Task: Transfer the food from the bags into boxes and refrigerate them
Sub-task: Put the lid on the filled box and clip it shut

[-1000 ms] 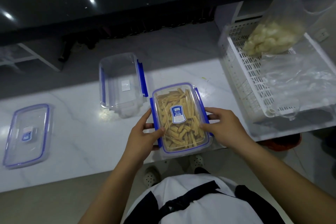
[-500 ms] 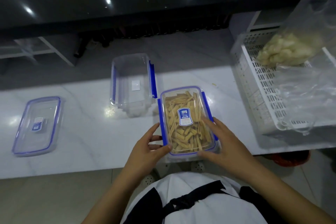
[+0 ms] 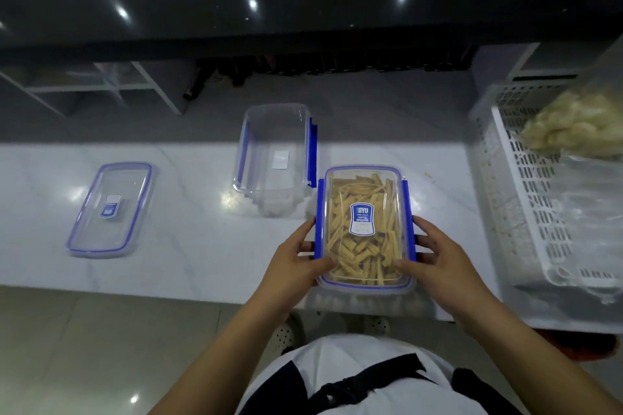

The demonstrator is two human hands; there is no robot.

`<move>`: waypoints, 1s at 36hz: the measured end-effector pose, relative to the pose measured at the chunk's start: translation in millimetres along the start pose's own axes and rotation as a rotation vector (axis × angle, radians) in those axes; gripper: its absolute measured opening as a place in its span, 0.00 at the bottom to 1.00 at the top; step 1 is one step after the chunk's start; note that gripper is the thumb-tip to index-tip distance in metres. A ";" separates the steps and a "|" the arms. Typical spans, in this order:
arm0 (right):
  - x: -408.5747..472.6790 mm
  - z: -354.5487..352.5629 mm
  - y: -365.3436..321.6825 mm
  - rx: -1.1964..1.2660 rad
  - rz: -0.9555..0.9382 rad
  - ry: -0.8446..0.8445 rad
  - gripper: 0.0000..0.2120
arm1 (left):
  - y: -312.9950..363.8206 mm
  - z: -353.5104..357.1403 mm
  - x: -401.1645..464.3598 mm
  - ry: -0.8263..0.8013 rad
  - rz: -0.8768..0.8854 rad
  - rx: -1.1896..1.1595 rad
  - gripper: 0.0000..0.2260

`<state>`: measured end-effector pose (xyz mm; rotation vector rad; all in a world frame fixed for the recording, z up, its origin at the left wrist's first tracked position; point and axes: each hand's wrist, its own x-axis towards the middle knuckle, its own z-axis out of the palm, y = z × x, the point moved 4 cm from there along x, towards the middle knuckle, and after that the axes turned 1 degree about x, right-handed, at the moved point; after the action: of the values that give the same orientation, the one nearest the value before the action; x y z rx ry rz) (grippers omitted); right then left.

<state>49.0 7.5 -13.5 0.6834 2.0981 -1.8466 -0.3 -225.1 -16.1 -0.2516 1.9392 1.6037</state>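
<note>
Centrally, lidded box, left hand, right hand gripping sides

two clear plastic rectangular boxes with blue clips are sitting on the white marble counter: one filled box of tan food sticks with its lid on, and one empty open box just behind it to the left. two clear lids with blue seals are showing: one closing the filled box, and one loose lid lying flat well to the left. one white slotted plastic basket is standing at the right, holding one clear plastic bag of pale food pieces. two bare hands are showing, the left hand and the right hand. two blue-and-white labels are showing, one on each lid.
</note>
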 end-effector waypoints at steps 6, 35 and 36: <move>6.1 -0.8 7.0 0.050 -0.029 -0.011 0.35 | 2.4 3.1 -0.3 0.013 0.001 -0.044 0.33; 48.0 4.4 -6.5 0.061 -0.178 -0.030 0.29 | 16.9 -23.8 -11.8 0.407 0.202 0.019 0.09; 48.4 3.8 -6.1 0.077 -0.168 -0.036 0.29 | 20.4 -21.8 -14.2 0.389 0.228 0.058 0.09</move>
<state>4.2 11.7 -32.6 0.4998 2.1286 -2.0217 -6.3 -243.7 10.5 -0.3498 2.3785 1.7384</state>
